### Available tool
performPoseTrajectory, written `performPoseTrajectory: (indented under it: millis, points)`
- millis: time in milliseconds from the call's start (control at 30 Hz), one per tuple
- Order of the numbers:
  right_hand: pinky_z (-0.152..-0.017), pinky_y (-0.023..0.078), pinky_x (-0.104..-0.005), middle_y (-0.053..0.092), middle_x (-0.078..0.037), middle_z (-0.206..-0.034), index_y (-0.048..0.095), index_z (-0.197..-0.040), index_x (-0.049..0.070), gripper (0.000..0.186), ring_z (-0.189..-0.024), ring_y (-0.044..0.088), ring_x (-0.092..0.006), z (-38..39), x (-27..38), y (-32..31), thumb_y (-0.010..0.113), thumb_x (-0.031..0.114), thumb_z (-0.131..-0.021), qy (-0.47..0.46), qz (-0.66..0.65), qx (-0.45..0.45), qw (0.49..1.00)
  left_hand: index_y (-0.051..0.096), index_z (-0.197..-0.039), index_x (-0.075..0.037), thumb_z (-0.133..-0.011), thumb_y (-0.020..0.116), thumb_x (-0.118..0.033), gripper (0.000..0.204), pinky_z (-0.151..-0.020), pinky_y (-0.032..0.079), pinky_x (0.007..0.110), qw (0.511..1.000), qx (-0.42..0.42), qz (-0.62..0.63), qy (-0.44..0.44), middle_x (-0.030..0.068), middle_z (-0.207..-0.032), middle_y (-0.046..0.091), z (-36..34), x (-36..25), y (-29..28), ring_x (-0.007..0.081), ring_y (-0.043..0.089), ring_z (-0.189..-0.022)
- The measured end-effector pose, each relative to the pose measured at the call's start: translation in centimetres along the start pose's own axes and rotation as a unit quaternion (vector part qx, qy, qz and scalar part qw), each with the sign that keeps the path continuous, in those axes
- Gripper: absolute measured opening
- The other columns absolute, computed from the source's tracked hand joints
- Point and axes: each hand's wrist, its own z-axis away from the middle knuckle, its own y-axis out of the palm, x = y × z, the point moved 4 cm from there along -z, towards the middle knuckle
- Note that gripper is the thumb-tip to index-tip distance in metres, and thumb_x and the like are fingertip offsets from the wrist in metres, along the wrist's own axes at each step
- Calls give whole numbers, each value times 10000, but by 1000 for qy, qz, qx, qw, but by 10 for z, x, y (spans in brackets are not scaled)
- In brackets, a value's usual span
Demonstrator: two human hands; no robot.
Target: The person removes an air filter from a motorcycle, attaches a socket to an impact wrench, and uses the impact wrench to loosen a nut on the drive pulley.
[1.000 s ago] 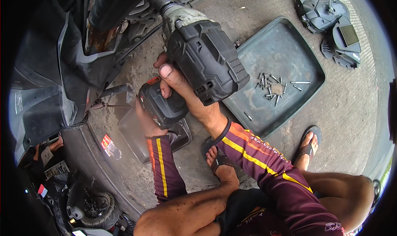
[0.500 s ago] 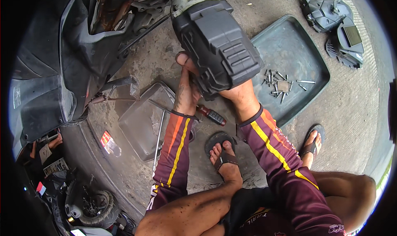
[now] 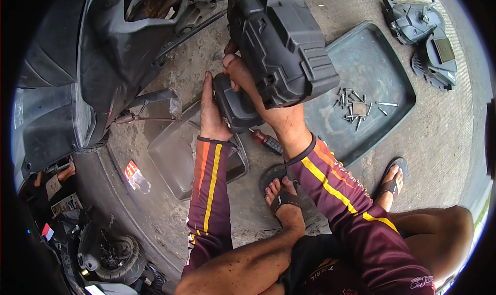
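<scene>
My right hand (image 3: 281,119) is closed round the grip of a large black cordless impact wrench (image 3: 276,42), held angled toward the dark scooter body. Its thumb lies near the top of the grip. My left hand (image 3: 212,111) rests along the left side of the tool's black battery base (image 3: 235,109), gripping it with some fingers hidden. Below them a red-and-black screwdriver (image 3: 266,142) lies by a smaller grey tray (image 3: 163,168). To their right, several bolts (image 3: 356,106) lie in a larger grey tray (image 3: 392,57).
Scooter panels (image 3: 54,104) and a hanging spring (image 3: 124,119) fill the left. Dark plastic housings (image 3: 413,21) lie upper right on the concrete. My sandalled feet are below the trays. At lower left are a red packet (image 3: 134,176), another person's hand (image 3: 67,171) and a wheel (image 3: 119,259).
The wrench has moved right and upward with my right hand. My left hand has shifted up along the battery's left side. The screwdriver, hidden a second ago, now shows below the tool.
</scene>
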Motion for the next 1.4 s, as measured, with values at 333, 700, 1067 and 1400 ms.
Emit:
performPoseTrajectory:
  millis: [333,700,1067,1400]
  points:
    - [-530,387,-239,534,-10,-609,574,-834,5,77,-532,496,-92,-3,12,-4,595,78,-843,-34,16,-2,999,469,-1271,-80,-910,438,-512,563,-939,445,369,997,23,61,-30,97,-1225,561,-13,11,-10,241,569,-1079]
    - [-531,387,-248,535,-21,-634,571,-860,-7,64,-535,486,-97,9,4,-1,558,55,-861,-29,48,-24,998,403,-1314,-91,-907,416,-562,622,-973,418,349,988,120,67,-64,89,-1269,501,-9,18,-4,224,520,-1133]
    - [-502,392,-252,529,2,-562,587,-780,17,128,-506,500,-81,1,-1,0,605,118,-858,-32,65,-63,995,392,-1352,-96,-941,385,-502,578,-1001,397,358,997,61,-32,16,91,-1324,481,-6,10,7,231,488,-1190]
    - [-584,487,-251,641,-48,-718,623,-882,1,191,-628,623,-112,16,16,17,666,184,-848,123,-197,-192,954,529,-1133,-106,-924,441,-507,461,-861,494,306,998,29,-52,-17,53,-1099,596,-6,-1,-24,188,606,-987]
